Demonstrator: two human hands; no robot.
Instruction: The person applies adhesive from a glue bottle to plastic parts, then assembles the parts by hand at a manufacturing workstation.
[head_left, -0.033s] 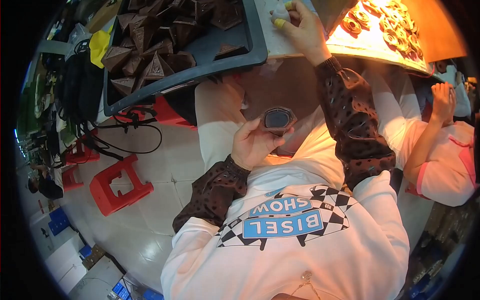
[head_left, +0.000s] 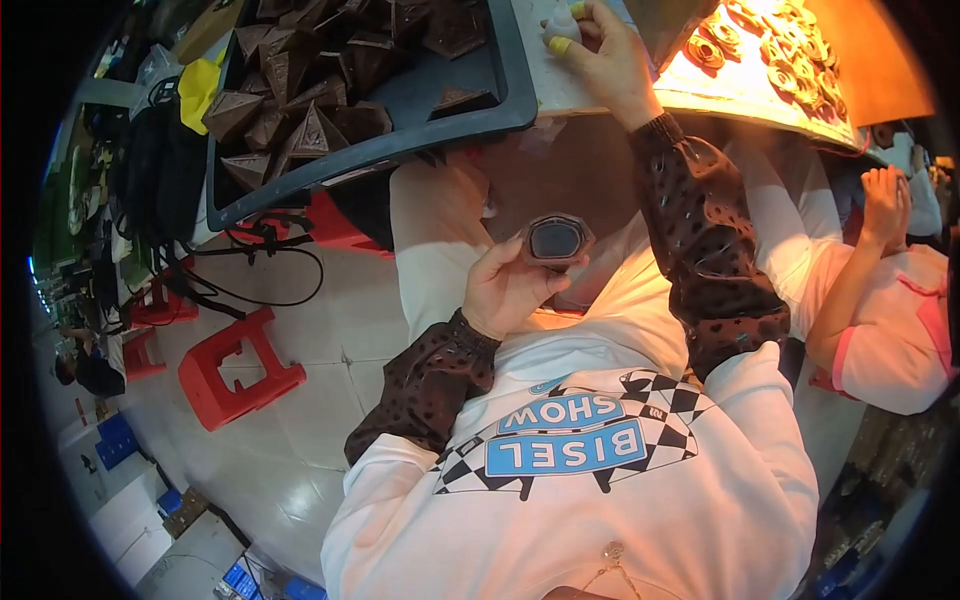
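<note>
Above my lap, my left hand (head_left: pixel 508 292) is closed around a small brown faceted piece (head_left: pixel 557 240) with a dark, rounded face or opening turned up toward me. Up at the table edge, my right hand (head_left: pixel 615 72) grips a small white squeeze bottle (head_left: pixel 561 24), its top cut off by the picture's upper rim. Yellow bands wrap some fingers of that hand. To the left of it, a dark grey tray (head_left: pixel 505 70) holds a heap of brown, pointed, faceted pieces (head_left: pixel 310 135). My two hands are well apart.
Under a bright warm light at the upper right lie several brown rose-shaped pieces (head_left: pixel 785 60) on a board. Another person (head_left: pixel 890 320) sits at the right. Red plastic stools (head_left: pixel 235 375) and black cables (head_left: pixel 270 300) are on the left. Something yellow (head_left: pixel 198 95) lies beside the tray.
</note>
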